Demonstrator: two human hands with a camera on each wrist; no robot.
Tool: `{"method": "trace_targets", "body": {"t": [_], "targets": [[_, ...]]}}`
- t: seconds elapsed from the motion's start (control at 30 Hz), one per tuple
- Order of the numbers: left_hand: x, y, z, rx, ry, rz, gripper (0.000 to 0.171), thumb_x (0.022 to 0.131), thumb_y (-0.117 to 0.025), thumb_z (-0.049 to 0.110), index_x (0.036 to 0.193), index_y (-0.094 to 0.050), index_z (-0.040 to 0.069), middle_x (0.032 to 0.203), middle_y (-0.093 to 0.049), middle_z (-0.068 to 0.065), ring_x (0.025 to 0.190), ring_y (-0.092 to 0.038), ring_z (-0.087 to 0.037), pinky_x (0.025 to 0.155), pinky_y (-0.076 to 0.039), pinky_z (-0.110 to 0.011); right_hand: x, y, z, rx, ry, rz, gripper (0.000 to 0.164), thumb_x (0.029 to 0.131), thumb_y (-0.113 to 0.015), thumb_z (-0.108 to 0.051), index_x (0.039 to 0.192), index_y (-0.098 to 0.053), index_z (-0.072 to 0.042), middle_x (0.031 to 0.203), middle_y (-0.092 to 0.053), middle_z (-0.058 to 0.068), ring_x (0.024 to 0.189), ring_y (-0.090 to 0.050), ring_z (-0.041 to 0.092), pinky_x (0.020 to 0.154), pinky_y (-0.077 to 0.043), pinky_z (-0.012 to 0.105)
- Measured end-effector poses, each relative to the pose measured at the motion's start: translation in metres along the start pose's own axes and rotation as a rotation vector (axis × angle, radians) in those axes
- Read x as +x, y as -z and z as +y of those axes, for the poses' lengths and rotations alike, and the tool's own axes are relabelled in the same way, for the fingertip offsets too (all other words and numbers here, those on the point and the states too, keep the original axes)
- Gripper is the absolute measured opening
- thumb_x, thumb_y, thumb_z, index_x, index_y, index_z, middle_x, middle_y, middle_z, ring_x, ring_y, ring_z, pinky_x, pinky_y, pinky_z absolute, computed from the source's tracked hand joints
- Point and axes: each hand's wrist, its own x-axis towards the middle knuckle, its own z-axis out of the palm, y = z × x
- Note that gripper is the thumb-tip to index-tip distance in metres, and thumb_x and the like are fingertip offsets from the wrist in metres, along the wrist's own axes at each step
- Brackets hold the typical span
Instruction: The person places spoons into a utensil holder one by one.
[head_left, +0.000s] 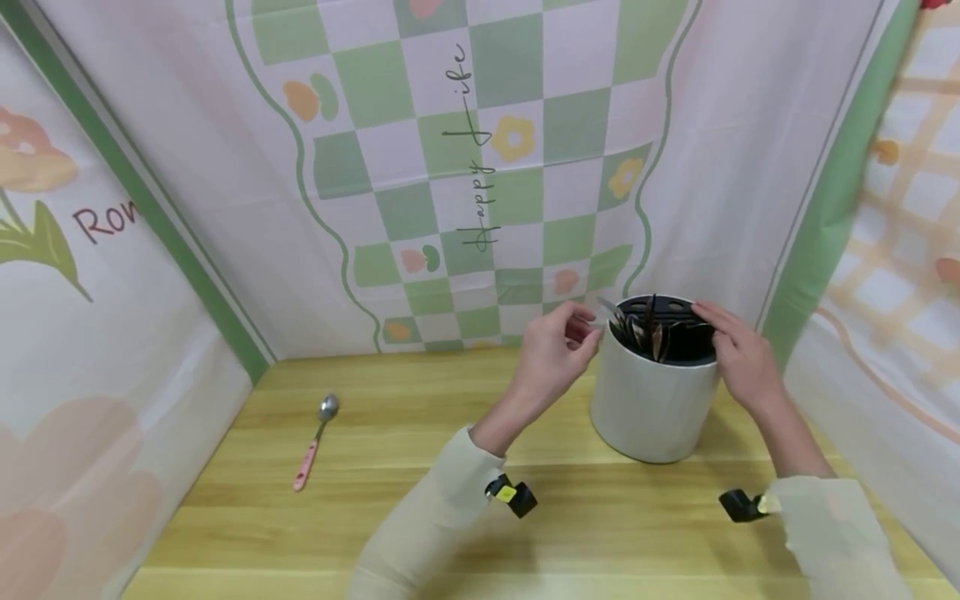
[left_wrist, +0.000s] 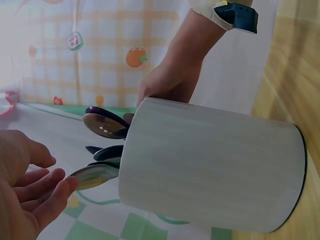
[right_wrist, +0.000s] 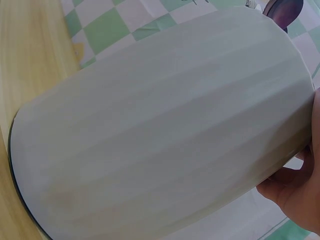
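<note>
A white ribbed utensil holder [head_left: 654, 408] with a black inner rack stands upright on the wooden table, several spoons and other utensils poking out of its top. Just left of the rim, my left hand [head_left: 558, 346] pinches the tip of a silver spoon [left_wrist: 95, 176] between thumb and fingers. The spoon's lower part is hidden inside the holder. On the opposite side, my right hand [head_left: 746, 358] holds the holder's rim, fingers over the top edge. A dark-edged spoon [left_wrist: 105, 125] sticks out nearer to the right hand.
A spoon with a pink handle [head_left: 306, 462] lies on the table [head_left: 420, 417] at the left. Printed cloth with green checks [head_left: 450, 167] hangs behind the table, and more cloth closes off both sides. The holder stands close to the back cloth.
</note>
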Motion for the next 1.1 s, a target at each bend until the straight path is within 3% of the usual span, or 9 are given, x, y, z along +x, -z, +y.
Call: {"method": "trace_targets", "body": {"t": [0.23,0.37,0.5,0.63,0.87,1.1], "targets": [[-0.018,0.015,-0.013,0.035,0.011,0.013,0.014,0.091,-0.070,0.007,0.104,-0.066,0.003,0.087,-0.075,-0.007,0.075,-0.070,-0.008,0.065,-0.052,-0.006,-0.002,0.000,0.001,0.023,-0.011,-0.014,0.051,0.104,-0.021,-0.015,0.150,-0.041,-0.006,0.160,-0.034,0.018,0.139,-0.036,0.045,0.100,-0.032,0.058],[-0.028,0.023,-0.019,0.032,0.026,0.014,0.014,0.091,-0.070,0.006,0.104,-0.066,0.003,0.087,-0.075,-0.008,0.076,-0.070,-0.009,0.065,-0.053,-0.007,-0.002,0.001,0.002,0.032,-0.009,-0.017,0.051,0.105,-0.021,-0.015,0.151,-0.040,-0.006,0.160,-0.032,0.019,0.144,-0.030,0.049,0.110,-0.028,0.067],[-0.037,0.031,-0.025,0.025,0.051,0.011,0.014,0.091,-0.070,0.006,0.104,-0.065,0.003,0.087,-0.074,-0.008,0.077,-0.070,-0.011,0.065,-0.053,-0.008,0.000,0.001,0.003,0.023,-0.003,-0.025,0.051,0.104,-0.021,-0.014,0.151,-0.040,-0.005,0.160,-0.032,0.022,0.142,-0.030,0.053,0.109,-0.026,0.071],[-0.047,0.039,-0.031,0.031,0.079,0.002,0.016,0.091,-0.069,0.006,0.107,-0.065,0.003,0.089,-0.074,-0.009,0.079,-0.070,-0.012,0.066,-0.054,-0.009,0.000,0.001,0.004,0.007,-0.023,-0.032,0.051,0.105,-0.020,-0.015,0.152,-0.038,-0.007,0.161,-0.031,0.019,0.138,-0.035,0.050,0.100,-0.031,0.064],[-0.065,0.050,-0.044,0.022,0.122,-0.012,0.018,0.090,-0.070,0.003,0.107,-0.065,-0.001,0.089,-0.073,-0.011,0.079,-0.070,-0.017,0.067,-0.055,-0.010,0.000,0.002,0.005,0.016,-0.016,-0.030,0.051,0.105,-0.020,-0.016,0.152,-0.038,-0.005,0.161,-0.029,0.020,0.146,-0.023,0.052,0.113,-0.022,0.071],[-0.083,0.065,-0.060,0.040,0.170,-0.019,0.020,0.091,-0.070,0.003,0.110,-0.065,0.000,0.091,-0.072,-0.010,0.084,-0.069,-0.017,0.069,-0.055,-0.012,0.002,0.001,0.001,-0.002,-0.010,-0.032,0.051,0.105,-0.020,-0.015,0.152,-0.038,-0.006,0.161,-0.029,0.019,0.144,-0.029,0.049,0.110,-0.028,0.066]]}}
